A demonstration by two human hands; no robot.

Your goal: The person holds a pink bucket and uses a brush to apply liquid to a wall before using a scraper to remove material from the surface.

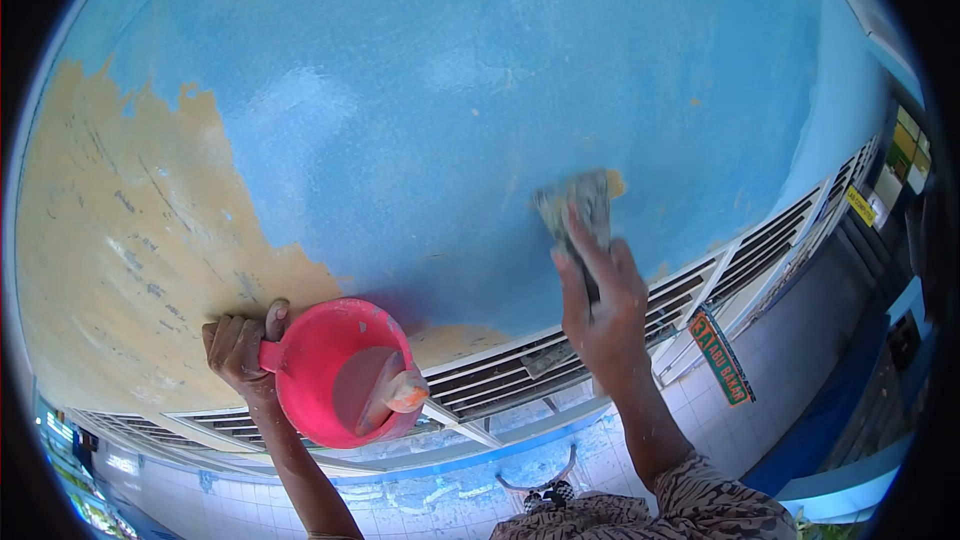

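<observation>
My left hand is closed round the handle of a pink-red plastic dipper, held up close to the wall. Inside the dipper lies greyish liquid, and a whitish lump with an orange tip leans on its rim; I cannot make out what it is. With my right hand I grip a scraper, its wide, smeared blade against the blue wall. A small orange-tan bare spot shows beside the blade. Motion blurs the right hand and blade slightly.
Tan, scratched wall without blue paint spreads on the left. Slatted vents run below the painted area. A green and orange hanging sign is at the lower right, above a tiled floor.
</observation>
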